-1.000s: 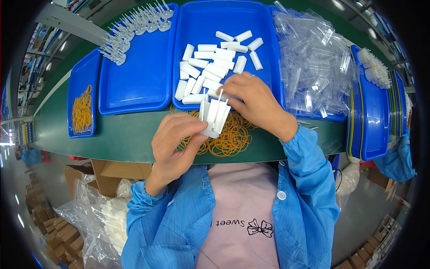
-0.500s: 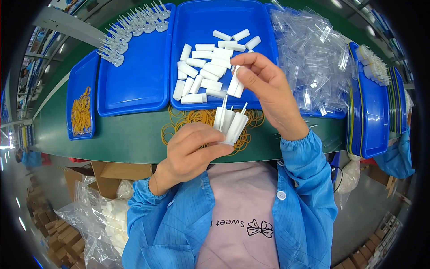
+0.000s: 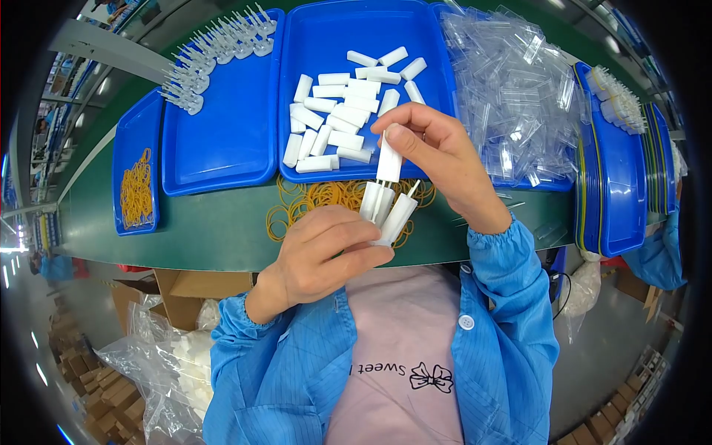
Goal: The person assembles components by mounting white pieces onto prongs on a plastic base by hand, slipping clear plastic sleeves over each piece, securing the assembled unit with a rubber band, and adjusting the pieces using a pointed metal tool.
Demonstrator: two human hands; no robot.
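My left hand [image 3: 319, 256] is closed on a white pronged base, its fingers hiding most of it. White sleeve-like blocks [image 3: 399, 217] sit on the base, and thin prong tips stick up above them. Between thumb and fingers of my right hand [image 3: 441, 152] is another white block [image 3: 389, 161], held upright. Its lower end meets the prong tips; whether they enter it, I cannot tell. Behind my hands, a large blue tray [image 3: 319, 22] carries many loose white blocks [image 3: 345, 122].
Yellow rubber bands [image 3: 326, 194] lie under my hands on the green table [image 3: 215, 233]; more fill a small blue tray [image 3: 136, 193]. White pronged bases [image 3: 222, 44] line another blue tray [image 3: 219, 133]. Clear plastic pieces [image 3: 512, 96] are heaped at right, near stacked blue trays [image 3: 621, 185].
My right hand has lowered its white block from above the prongs until its lower end meets them. My left hand holds the base in nearly the same place.
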